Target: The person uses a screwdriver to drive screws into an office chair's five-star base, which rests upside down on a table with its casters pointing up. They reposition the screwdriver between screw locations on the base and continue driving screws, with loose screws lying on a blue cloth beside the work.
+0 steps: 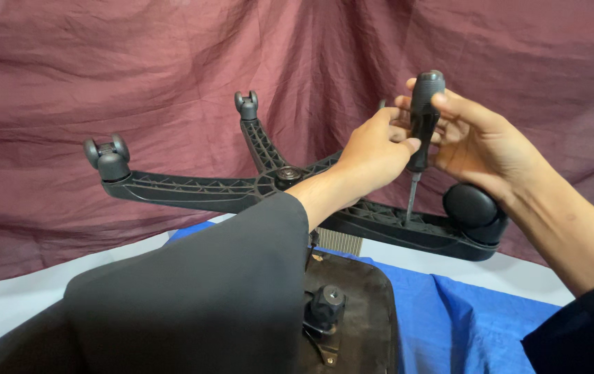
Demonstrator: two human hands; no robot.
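both arms reach forward and up. the left hand (373, 149) is curled, fingers bent tight in a grip, wrist straight, with a dark sleeve on the arm behind the grip. the right hand (473, 142) wraps its fingers from the other side, thumb on top, just beside the left.

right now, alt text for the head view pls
Both hands, left hand and right hand, hold a black screwdriver upright, tip on an arm of an upturned black chair base with casters, before a maroon cloth.
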